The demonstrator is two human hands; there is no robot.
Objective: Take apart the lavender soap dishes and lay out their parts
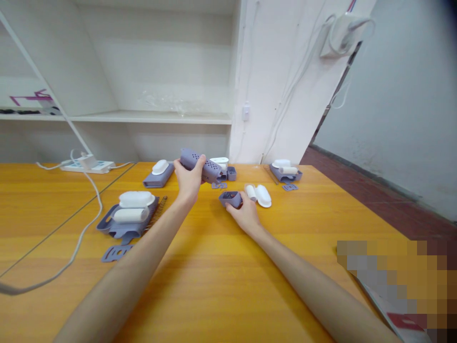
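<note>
My left hand [189, 178] is closed around a purple-grey plastic housing [202, 165] with rows of small holes, held tilted above the table. Lower and to the right, my right hand [244, 212] grips a small purple-grey cup-shaped part [230, 197] with something dark and red inside; it is at the tabletop. Just beyond that hand lie a white roll [251, 192] and a white oval cover [263, 196]. Behind the housing are a flat slotted plate [219, 185], another small purple-grey cup [232, 173] and a white oval piece [219, 161].
Similar part sets lie at the left [130, 214], back left [159, 174] and back right [285, 170]. Coiled springs [157, 214] rest beside the left set. A white cable [91, 224] crosses the table's left side from a power strip [89, 165]. White shelving [153, 116] stands behind.
</note>
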